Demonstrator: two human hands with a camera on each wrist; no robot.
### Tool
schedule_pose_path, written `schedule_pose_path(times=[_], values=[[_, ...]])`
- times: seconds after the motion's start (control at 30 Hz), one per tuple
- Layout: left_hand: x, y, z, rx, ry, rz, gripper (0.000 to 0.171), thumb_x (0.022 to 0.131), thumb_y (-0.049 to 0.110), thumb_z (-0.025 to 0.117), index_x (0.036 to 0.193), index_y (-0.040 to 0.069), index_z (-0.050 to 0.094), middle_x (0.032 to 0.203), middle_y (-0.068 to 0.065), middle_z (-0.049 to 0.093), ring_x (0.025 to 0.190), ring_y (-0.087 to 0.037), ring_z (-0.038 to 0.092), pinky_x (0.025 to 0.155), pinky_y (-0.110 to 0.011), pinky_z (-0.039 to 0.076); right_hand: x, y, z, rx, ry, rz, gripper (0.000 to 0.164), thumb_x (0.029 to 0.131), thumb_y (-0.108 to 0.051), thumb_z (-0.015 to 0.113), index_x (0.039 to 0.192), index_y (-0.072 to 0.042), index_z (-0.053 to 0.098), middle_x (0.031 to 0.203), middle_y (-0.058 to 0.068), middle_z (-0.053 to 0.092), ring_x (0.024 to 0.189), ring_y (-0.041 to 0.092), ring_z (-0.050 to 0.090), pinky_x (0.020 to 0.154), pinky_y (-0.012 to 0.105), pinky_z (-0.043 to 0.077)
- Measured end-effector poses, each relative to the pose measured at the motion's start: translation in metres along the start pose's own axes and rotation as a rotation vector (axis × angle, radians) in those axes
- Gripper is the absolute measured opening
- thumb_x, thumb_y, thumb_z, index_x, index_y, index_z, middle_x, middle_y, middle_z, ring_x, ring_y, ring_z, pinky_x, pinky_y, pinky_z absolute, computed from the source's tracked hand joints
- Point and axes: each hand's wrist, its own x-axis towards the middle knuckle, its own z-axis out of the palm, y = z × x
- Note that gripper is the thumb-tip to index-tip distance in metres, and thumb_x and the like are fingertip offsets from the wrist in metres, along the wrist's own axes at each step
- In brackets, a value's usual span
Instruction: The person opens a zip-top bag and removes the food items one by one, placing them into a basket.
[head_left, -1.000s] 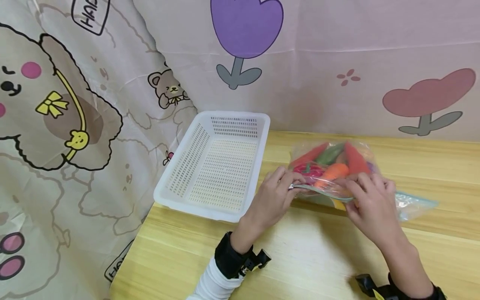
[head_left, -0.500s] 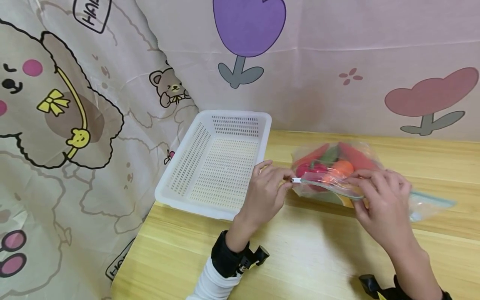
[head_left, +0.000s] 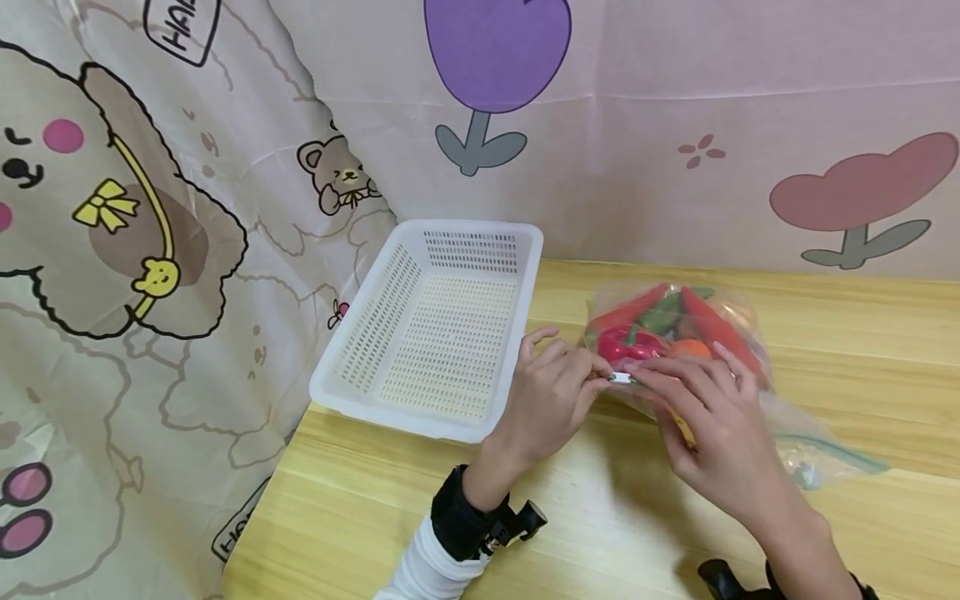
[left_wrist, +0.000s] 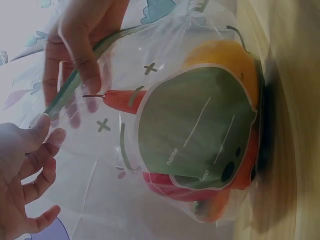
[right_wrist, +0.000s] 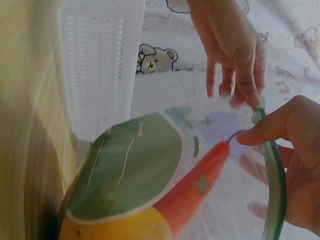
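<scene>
A clear zip bag (left_wrist: 200, 135) with a green label stands on the table, full of vegetables. Through the plastic show a red bell pepper (head_left: 626, 343), long red pointed pieces (head_left: 720, 329), a green one (head_left: 663, 315) and an orange one (head_left: 688, 347). A white slider (head_left: 621, 378) sits on the bag's zip seal. My left hand (head_left: 551, 404) pinches the seal's left end, just beside the slider. From the other side, my right hand (head_left: 727, 433) pinches the seal with thumb and fingers close to the slider. The seal's right corner (head_left: 832, 454) sticks out past that hand.
A white perforated basket (head_left: 426, 427) stands left of the bag on the wooden table (head_left: 600, 533). Printed cloth (head_left: 637, 67) hangs behind the table and along its left side.
My right hand has moved left along the seal, up to the slider. My left hand drew left, then came back right. The bag's right corner has shifted nearer.
</scene>
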Motion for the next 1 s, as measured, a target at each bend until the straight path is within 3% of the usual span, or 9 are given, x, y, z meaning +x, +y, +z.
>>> schedule_pose_path(times=[0.27, 0.4, 0.67, 1.0], values=[[-0.001, 0.005, 0.004, 0.052, -0.01, 0.075, 0.016, 0.083, 0.032, 0.068, 0.082, 0.017, 0.063, 0.073, 0.013, 0.066, 0.076, -0.004, 0.06, 0.101, -0.038, 0.039, 0.002, -0.01, 0.002, 0.092, 0.069, 0.017, 0.043, 0.098, -0.032, 0.044, 0.093, 0.003, 0.069, 0.092, 0.014, 0.067, 0.093, 0.023, 0.053, 0.111, 0.039, 0.02], [-0.002, 0.006, 0.006, 0.07, -0.014, 0.082, 0.017, 0.082, 0.034, 0.068, 0.081, 0.018, 0.063, 0.072, 0.014, 0.066, 0.076, -0.002, 0.061, 0.102, -0.037, 0.038, 0.002, -0.013, 0.002, 0.107, 0.104, 0.037, 0.045, 0.097, -0.035, 0.048, 0.088, 0.002, 0.07, 0.085, 0.014, 0.068, 0.091, 0.018, 0.053, 0.111, 0.038, 0.022], [-0.002, 0.006, 0.005, 0.076, -0.023, 0.082, 0.017, 0.082, 0.035, 0.068, 0.081, 0.019, 0.063, 0.07, 0.015, 0.065, 0.075, -0.002, 0.06, 0.102, -0.037, 0.038, 0.005, -0.014, 0.001, 0.078, 0.126, 0.027, 0.045, 0.096, -0.035, 0.048, 0.084, 0.002, 0.07, 0.08, 0.013, 0.067, 0.083, 0.026, 0.051, 0.109, 0.033, 0.022], [0.0, 0.007, 0.004, 0.063, -0.033, 0.08, 0.016, 0.083, 0.034, 0.068, 0.081, 0.019, 0.063, 0.071, 0.015, 0.065, 0.074, -0.002, 0.061, 0.101, -0.037, 0.039, 0.006, -0.012, -0.003, 0.056, 0.15, 0.017, 0.045, 0.096, -0.035, 0.049, 0.081, 0.003, 0.07, 0.076, 0.013, 0.067, 0.076, 0.025, 0.049, 0.104, 0.029, 0.02]])
